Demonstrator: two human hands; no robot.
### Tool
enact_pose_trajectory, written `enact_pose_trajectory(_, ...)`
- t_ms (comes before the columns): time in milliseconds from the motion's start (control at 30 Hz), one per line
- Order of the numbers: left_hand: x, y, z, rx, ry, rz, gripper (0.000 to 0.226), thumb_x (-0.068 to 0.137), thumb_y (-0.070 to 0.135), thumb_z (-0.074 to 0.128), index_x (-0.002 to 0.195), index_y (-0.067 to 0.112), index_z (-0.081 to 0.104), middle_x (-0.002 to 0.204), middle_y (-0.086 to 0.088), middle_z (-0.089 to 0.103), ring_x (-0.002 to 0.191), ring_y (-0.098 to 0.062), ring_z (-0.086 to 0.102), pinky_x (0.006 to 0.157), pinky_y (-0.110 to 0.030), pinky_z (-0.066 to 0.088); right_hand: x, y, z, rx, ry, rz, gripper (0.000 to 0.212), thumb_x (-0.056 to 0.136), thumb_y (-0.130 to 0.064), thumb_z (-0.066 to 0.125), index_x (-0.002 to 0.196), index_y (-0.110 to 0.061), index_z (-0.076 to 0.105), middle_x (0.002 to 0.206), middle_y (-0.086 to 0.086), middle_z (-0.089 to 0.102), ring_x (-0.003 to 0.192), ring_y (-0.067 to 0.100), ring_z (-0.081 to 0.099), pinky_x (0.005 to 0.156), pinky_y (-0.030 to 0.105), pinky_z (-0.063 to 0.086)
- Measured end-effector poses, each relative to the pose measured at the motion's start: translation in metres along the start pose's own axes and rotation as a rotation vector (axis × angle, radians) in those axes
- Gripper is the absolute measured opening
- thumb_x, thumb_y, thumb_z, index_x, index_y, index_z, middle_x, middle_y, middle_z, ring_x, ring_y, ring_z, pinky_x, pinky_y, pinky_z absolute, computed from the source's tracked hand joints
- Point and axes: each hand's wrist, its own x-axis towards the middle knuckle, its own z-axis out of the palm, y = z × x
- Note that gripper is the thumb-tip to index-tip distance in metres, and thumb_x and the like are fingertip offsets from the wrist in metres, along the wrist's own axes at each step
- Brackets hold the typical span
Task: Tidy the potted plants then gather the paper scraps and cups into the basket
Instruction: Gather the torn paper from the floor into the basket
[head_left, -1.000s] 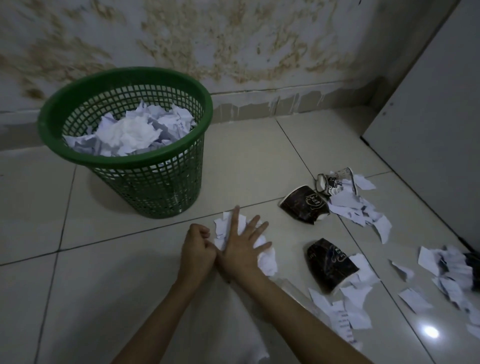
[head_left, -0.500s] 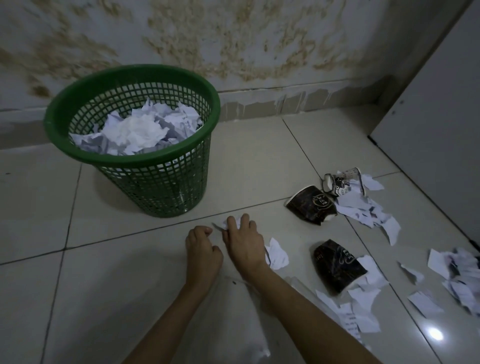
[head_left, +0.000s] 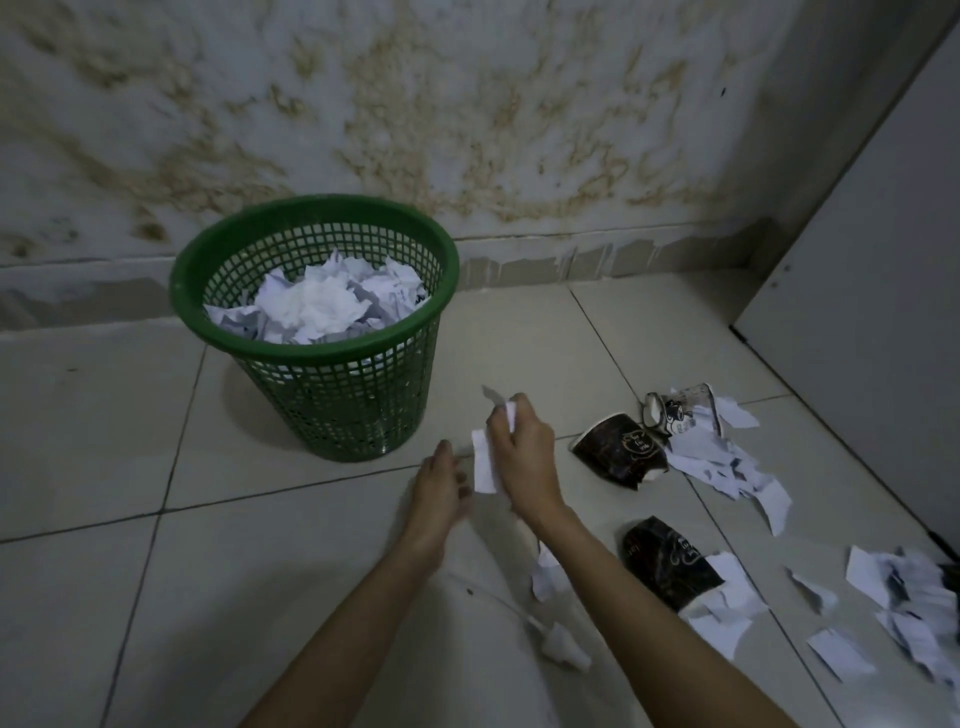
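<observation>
Right hand (head_left: 524, 457) has lifted scraps (head_left: 485, 462); basket (head_left: 311, 348) seemingly holds only paper.

Dim indoor light, cool grey cast, wide-angle view.
Basket (head_left: 311, 353) throws a soft shadow on the floor (head_left: 104, 415) to its left and near side. Hands (head_left: 524, 457) slightly motion-blurred; scraps (head_left: 727, 462) at right soft. Wall (head_left: 467, 104) fairly sharp. Straight lines bow toward the edges; corners darker. No strong glare.
</observation>
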Motion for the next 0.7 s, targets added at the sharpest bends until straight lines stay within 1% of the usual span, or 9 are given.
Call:
enact_pose_trajectory(67,-0.018,0.029,0.006,-0.278,-0.167,-0.176,0.058,0.097,0.052,0.021,0.095,0.010,0.060,0.097,-0.017,0.064,0.085,-0.029,0.061,0.072,-0.036,0.047,0.012,-0.024,-0.009,0.091,0.094,-0.038,0.038,0.095,-0.013,0.043,0.063,-0.025,0.027,0.053,-0.005,0.035,0.046,0.004,0.034,0.043,0.020,0.023)
enact_pose_trajectory(167,-0.034,0.070,0.015,-0.462,-0.326,-0.186,0.063,0.092,0.061,0.020,0.096,0.015,0.063,0.092,-0.011,0.065,0.084,-0.023,0.060,0.070,-0.033,0.047,0.023,-0.057,-0.017,0.191,0.157,-0.133,0.035,0.095,-0.013,0.042,0.064,-0.025,0.030,0.054,-0.006,0.038,0.045,0.001,0.041,0.042,0.015,0.028)
enact_pose_trajectory(300,-0.053,0.121,0.014,-0.485,-0.311,-0.054,0.053,0.091,0.059,0.032,0.093,0.019,0.065,0.091,-0.005,0.066,0.081,-0.018,0.060,0.067,-0.029,0.047,0.039,-0.103,-0.021,0.236,0.189,-0.257,0.035,0.096,-0.015,0.041,0.064,-0.025,0.031,0.055,-0.007,0.041,0.046,-0.003,0.043,0.042,0.014,0.029)
enact_pose_trajectory(367,-0.056,0.146,0.004,-0.504,-0.294,0.032,0.051,0.092,0.058,0.032,0.086,0.017,0.063,0.083,-0.005,0.064,0.076,-0.016,0.059,0.065,-0.028,0.046,0.052,-0.128,-0.018,0.254,0.161,-0.332,0.034,0.097,-0.016,0.039,0.066,-0.027,0.030,0.056,-0.008,0.040,0.046,-0.004,0.045,0.041,0.013,0.030)
enact_pose_trajectory(467,-0.054,0.182,-0.013,-0.586,-0.230,0.213,0.045,0.097,0.047,0.031,0.076,0.015,0.055,0.073,-0.003,0.055,0.069,-0.010,0.053,0.060,-0.022,0.044,0.073,-0.164,-0.001,0.209,0.071,-0.411,0.030,0.099,-0.023,0.037,0.070,-0.028,0.030,0.056,-0.008,0.038,0.045,0.000,0.044,0.040,0.016,0.030)
enact_pose_trajectory(533,-0.046,0.201,-0.027,-0.628,-0.173,0.325,0.038,0.101,0.037,0.030,0.072,0.015,0.045,0.070,-0.004,0.044,0.066,-0.009,0.046,0.058,-0.018,0.042,0.088,-0.182,0.015,0.117,0.000,-0.430,0.022,0.100,-0.030,0.036,0.080,-0.021,0.035,0.059,-0.007,0.041,0.050,0.003,0.043,0.042,0.019,0.028)
enact_pose_trajectory(600,-0.028,0.211,-0.049,-0.506,-0.065,0.351,0.037,0.100,0.035,0.034,0.073,0.014,0.047,0.074,-0.007,0.046,0.067,-0.012,0.047,0.060,-0.022,0.043,0.102,-0.192,0.031,0.055,-0.118,-0.398,0.023,0.099,-0.036,0.034,0.093,-0.015,0.035,0.066,-0.003,0.048,0.059,0.017,0.052,0.047,0.027,0.036)
enact_pose_trajectory(633,-0.016,0.213,-0.062,-0.344,0.024,0.356,0.037,0.100,0.035,0.035,0.076,0.012,0.051,0.080,-0.008,0.052,0.067,-0.014,0.050,0.061,-0.025,0.044,0.108,-0.194,0.037,0.038,-0.199,-0.345,0.027,0.098,-0.038,0.033,0.100,-0.012,0.037,0.075,0.002,0.055,0.068,0.025,0.057,0.053,0.033,0.043)
enact_pose_trajectory(700,0.004,0.208,-0.087,0.159,0.180,0.436,0.033,0.101,0.030,0.034,0.095,0.008,0.057,0.093,-0.011,0.055,0.068,-0.016,0.054,0.059,-0.025,0.043,0.118,-0.193,0.045,-0.008,-0.380,-0.217,0.038,0.098,-0.041,0.030,0.120,-0.010,0.035,0.103,0.016,0.061,0.087,0.032,0.060,0.073,0.041,0.049)
